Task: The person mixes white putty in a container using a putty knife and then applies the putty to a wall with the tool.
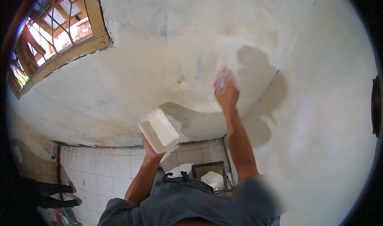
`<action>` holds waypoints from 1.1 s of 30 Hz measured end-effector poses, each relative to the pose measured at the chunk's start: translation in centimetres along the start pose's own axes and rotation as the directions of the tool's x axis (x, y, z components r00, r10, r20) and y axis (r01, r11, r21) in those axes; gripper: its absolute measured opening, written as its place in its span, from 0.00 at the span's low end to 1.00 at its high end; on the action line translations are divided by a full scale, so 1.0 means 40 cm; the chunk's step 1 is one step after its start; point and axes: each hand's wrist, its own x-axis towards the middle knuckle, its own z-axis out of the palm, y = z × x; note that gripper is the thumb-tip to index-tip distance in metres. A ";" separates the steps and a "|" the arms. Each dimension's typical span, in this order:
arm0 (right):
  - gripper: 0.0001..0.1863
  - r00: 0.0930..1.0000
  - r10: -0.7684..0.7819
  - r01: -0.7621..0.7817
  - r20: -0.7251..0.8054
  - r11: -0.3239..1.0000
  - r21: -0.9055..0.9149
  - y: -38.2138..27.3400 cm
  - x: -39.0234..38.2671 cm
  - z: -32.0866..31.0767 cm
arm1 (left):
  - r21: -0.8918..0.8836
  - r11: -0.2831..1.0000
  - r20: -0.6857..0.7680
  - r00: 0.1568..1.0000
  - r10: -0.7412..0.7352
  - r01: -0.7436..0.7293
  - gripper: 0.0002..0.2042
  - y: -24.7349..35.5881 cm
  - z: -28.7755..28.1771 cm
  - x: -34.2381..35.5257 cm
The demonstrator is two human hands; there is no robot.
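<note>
The person's grey-blue shirt (187, 204) fills the lower edge. The left hand (151, 149) grips a white rectangular tray (158, 130) from beneath, fingers wrapped under it. The right hand (226, 93) presses a small blurred tool (221, 79) to the white wall (159, 46), fingers closed on it. Long, even strokes would probably serve best. A window (52, 30) sits upper left; white floor tiles (103, 166) and a dark box (210, 177) lie below

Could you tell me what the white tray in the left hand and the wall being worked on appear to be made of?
The white tray looks like matte plastic or foam: thin rim, uniform white, light enough for the left hand alone. The wall seems plastered masonry, chalky and patchy, with greyer damp-looking areas near the right hand.
</note>
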 end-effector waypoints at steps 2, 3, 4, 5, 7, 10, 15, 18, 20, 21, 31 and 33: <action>0.24 0.940 -0.042 0.076 -0.338 0.993 0.086 -0.019 0.142 -0.083 | -0.049 0.998 -0.016 1.000 -0.026 0.025 0.28 -0.004 0.012 0.004; 0.22 0.916 -0.018 0.066 -0.400 0.992 0.107 -0.047 0.182 -0.110 | -0.098 0.995 -0.035 0.999 -0.041 0.038 0.28 -0.001 0.014 0.002; 0.22 0.913 -0.019 0.067 -0.407 0.992 0.105 -0.043 0.194 -0.098 | -0.097 0.995 -0.028 0.999 -0.041 0.038 0.28 -0.004 0.015 0.004; 0.16 0.911 -0.068 0.113 -0.407 0.990 0.089 -0.032 0.201 -0.067 | -0.084 0.996 -0.013 0.999 -0.034 0.032 0.27 -0.012 0.010 0.012; 0.10 0.988 -0.114 0.102 -0.105 0.988 -0.113 -0.030 0.140 0.025 | -0.067 0.998 -0.005 1.000 -0.012 0.012 0.27 -0.007 -0.007 0.020; 0.12 0.884 -0.212 0.324 0.417 0.920 -0.219 0.065 -0.132 0.235 | 0.051 0.998 0.078 0.997 0.019 -0.023 0.27 -0.041 -0.005 0.028; 0.18 0.658 -0.303 0.357 0.690 0.931 0.068 0.066 -0.377 0.193 | -0.217 0.974 0.041 0.997 -0.060 0.068 0.26 0.005 0.031 0.019; 0.17 0.869 -0.239 0.306 0.434 0.948 -0.091 0.104 -0.272 0.151 | -0.079 0.997 0.092 0.996 0.001 0.006 0.27 -0.003 0.011 0.020; 0.18 0.980 -0.165 0.174 0.108 0.981 -0.084 0.097 -0.113 0.082 | -0.073 0.997 0.075 0.997 -0.005 0.010 0.27 -0.006 0.004 0.021; 0.19 0.980 -0.164 0.163 -0.114 0.986 -0.026 0.102 -0.019 0.037 | -0.114 0.993 0.041 0.999 -0.032 0.037 0.27 -0.010 0.008 0.025; 0.12 0.956 -0.243 0.198 -0.163 0.947 -0.253 0.257 0.050 0.136 | -0.067 0.997 0.046 0.998 -0.032 0.035 0.28 -0.030 0.056 0.029; 0.15 0.888 0.012 0.109 0.460 0.966 -0.236 0.240 -0.183 0.238 | -0.161 0.984 0.085 0.995 -0.059 0.073 0.27 -0.021 0.041 0.025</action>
